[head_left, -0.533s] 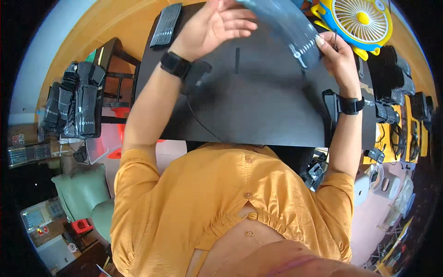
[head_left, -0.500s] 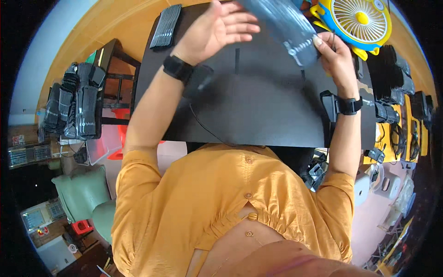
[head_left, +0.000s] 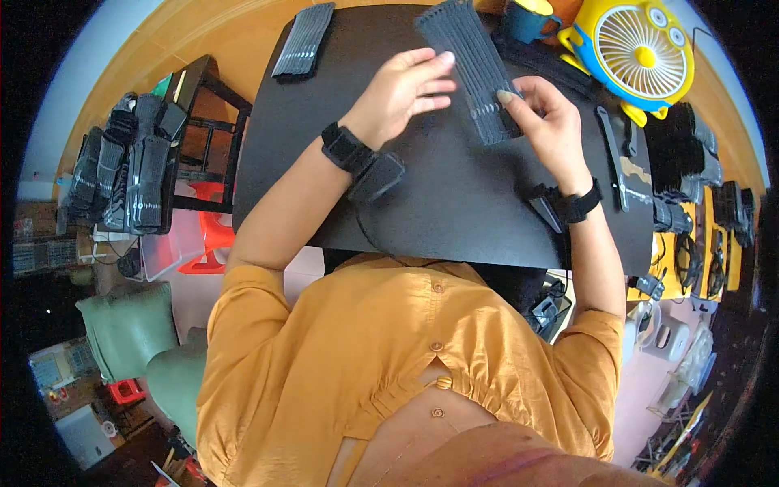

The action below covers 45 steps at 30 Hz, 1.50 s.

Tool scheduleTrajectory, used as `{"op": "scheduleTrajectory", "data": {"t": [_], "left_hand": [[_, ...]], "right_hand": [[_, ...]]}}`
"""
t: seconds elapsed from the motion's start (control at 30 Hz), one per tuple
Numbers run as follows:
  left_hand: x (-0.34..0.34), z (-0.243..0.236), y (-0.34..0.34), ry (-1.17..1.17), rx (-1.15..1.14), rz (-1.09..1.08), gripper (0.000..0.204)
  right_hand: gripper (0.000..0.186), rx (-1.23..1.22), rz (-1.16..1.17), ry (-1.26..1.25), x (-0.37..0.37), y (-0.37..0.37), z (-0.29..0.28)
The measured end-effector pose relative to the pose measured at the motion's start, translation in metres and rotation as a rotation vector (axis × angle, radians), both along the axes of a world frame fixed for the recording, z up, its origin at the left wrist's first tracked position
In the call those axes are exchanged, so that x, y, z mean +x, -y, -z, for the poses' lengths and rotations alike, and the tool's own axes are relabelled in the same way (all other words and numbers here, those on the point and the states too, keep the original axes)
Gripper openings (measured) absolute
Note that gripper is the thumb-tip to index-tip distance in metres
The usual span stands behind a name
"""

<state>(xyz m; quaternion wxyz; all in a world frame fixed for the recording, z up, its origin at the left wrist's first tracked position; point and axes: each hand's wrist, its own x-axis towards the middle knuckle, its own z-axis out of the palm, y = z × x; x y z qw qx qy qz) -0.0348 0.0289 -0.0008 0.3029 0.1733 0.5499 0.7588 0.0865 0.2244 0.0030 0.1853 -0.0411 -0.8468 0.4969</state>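
Note:
My right hand (head_left: 550, 122) pinches the lower right edge of a long, flat, dark grey ribbed knit piece (head_left: 471, 73) between thumb and fingers. The piece hangs tilted above the table, with a row of pale marks near its lower end. Beside its left edge, my left hand (head_left: 406, 93) has its fingers spread and holds nothing; whether a fingertip touches the fabric I cannot tell. Another ribbed knit piece or stack (head_left: 303, 40) lies flat at the table's far left corner.
The dark table (head_left: 389, 203) spans the front. A yellow and blue fan (head_left: 641, 57) stands at the far right, near a blue cup (head_left: 526, 23). A slim dark strap-like tool (head_left: 613, 158) lies on the right edge. Several knit bundles (head_left: 146, 170) rest on a left stand.
The knit piece has come nearer and turned more upright in my right hand. My left hand has moved right and nearer, toward the piece's left edge.

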Motion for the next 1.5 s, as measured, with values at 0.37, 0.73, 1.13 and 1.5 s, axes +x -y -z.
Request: {"op": "scheduleTrajectory", "data": {"t": [0.37, 0.73, 1.13, 1.5], "left_hand": [[-0.031, -0.016, 0.061, -0.239, -0.203, -0.105, 0.020], [-0.223, -0.006, 0.145, -0.222, -0.492, -0.192, 0.022], [-0.267, 0.023, 0.132, -0.112, -0.690, -0.326, 0.030], [-0.251, 0.019, 0.129, -0.254, -0.823, -0.334, 0.024]], "right_hand": [[0.025, 0.516, -0.214, -0.133, 0.003, 0.064, -0.017], [0.028, 0.031, -0.307, 0.294, -0.002, 0.062, 0.018], [0.028, 0.032, -0.379, 0.329, 0.002, 0.059, 0.016], [0.027, 0.149, -0.393, 0.230, 0.003, 0.056, 0.022]]}}
